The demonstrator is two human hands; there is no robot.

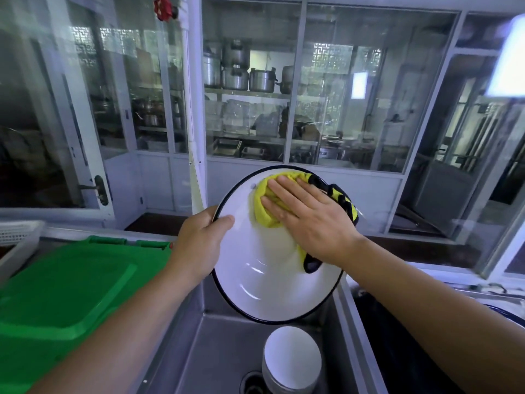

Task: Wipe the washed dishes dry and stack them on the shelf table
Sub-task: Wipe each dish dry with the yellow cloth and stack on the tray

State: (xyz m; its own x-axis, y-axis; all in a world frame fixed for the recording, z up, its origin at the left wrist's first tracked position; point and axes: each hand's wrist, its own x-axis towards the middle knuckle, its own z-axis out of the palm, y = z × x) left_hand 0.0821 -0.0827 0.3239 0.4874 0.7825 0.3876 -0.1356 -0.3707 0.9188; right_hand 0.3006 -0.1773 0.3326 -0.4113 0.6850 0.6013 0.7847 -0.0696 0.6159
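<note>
Green plastic lid (65, 294): lay at far left, beside the steel sink (221, 351). Left hand (199, 243): gripped the white enamel bowl (264, 285) at 9 o'clock on its dark rim, thumb over the inside edge. Bowl: was held tilted above the sink, inside facing the camera. Yellow-and-black cloth (267, 206): sat inside the bowl toward 12 o'clock. Right hand (309, 220): fingers (284, 194) straight, pressed flat on the cloth. Stack of white dishes (292, 362): stood in the sink, at the bowl's 6 o'clock.

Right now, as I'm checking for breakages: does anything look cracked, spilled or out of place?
Nothing stands out: left hand grips the white bowl, right hand presses the yellow cloth inside it; no clear cracks or spills show.
</note>
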